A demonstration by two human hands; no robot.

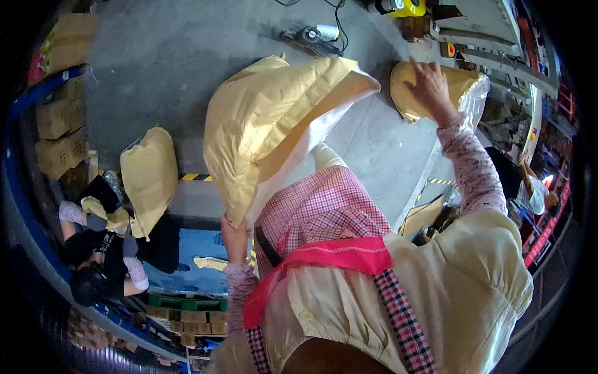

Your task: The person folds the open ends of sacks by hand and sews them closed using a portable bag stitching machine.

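A large yellow paper sack [249,118] stands on the floor in front of me, its upper part wide and its pale inner lining showing along the folded-out mouth. My left hand [234,240] is closed on the sack's near lower corner. Off to the right, my right hand [430,90] is raised with its fingers spread, holding nothing. Behind it in the view lies a second yellow sack [405,93] with a clear plastic liner at its end. Whether the hand touches that sack I cannot tell.
A hand-held sewing machine [314,42] with a white thread cone [328,32] and black cable lies on the floor ahead. To the left, a co-worker [103,262] handles another yellow sack [149,177]. Cardboard boxes [62,118] line the left; shelving [479,40] is at right.
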